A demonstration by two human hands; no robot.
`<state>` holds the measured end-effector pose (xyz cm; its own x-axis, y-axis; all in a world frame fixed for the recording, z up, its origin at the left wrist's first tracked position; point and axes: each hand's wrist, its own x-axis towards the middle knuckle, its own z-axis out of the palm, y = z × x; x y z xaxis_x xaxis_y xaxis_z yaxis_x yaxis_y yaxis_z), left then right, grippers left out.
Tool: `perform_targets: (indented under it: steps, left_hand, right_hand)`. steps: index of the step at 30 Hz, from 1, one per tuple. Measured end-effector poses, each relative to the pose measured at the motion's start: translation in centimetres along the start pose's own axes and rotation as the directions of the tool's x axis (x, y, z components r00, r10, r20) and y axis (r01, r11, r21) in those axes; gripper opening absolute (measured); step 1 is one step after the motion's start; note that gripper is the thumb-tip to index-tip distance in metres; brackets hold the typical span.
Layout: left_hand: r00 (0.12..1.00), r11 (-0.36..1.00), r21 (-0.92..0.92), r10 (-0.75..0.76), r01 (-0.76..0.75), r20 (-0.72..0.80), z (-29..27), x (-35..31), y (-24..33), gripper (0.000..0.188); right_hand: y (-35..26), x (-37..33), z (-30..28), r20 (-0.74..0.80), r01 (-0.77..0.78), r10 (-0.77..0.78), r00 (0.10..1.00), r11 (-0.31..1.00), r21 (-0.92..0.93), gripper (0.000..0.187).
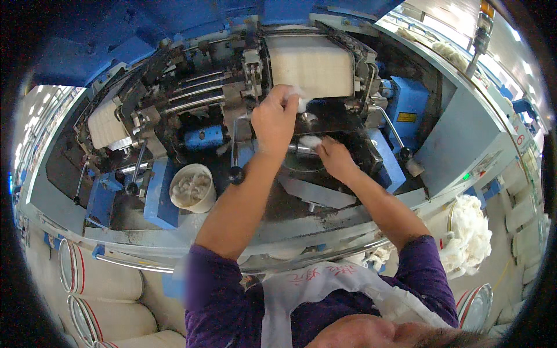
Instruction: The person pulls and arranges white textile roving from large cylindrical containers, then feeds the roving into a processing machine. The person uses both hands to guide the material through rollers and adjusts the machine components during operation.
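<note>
My left hand (pixel 274 119) is closed around a tuft of white fibre (pixel 300 100), just below the front edge of a wide cream-coloured fibre sheet (pixel 313 64) in the textile machine. Lower and to the right, my right hand (pixel 337 159) pinches a smaller white fibre tuft (pixel 310 141) above a metal fitting (pixel 301 149). Some of my right fingers are hidden from this view. Beside my left forearm rises a lever with a black ball knob (pixel 236 174).
A white tub (pixel 193 189) of loose fibre stands left of my left forearm. Another ball-ended lever (pixel 405 153) juts out at right. A metal rail (pixel 139 264) runs along the machine's front. Tall cans (pixel 110 278) stand on the floor at left; a fibre heap (pixel 467 235) lies at right.
</note>
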<state>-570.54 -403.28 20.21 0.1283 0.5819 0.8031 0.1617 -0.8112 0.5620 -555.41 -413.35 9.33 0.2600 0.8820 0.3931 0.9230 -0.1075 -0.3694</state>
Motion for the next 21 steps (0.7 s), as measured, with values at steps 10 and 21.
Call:
perform_targets:
  steps: [10, 21]
  left_hand:
    - [1.0, 1.0, 0.012, 0.023, -0.023, -0.007, 0.1, -0.1, -0.6, 0.015]
    - [0.997, 0.996, 0.064, 0.064, -0.066, 0.037, 0.5, -0.2, -1.3, 0.014]
  right_hand:
    - [4.0, 4.3, 4.2, 0.179, 0.046, -0.014, 0.984, 0.983, -0.178, 0.026]
    - [5.7, 5.8, 4.5, 0.248, -0.516, 0.452, 0.857, 0.753, 0.409, 0.036]
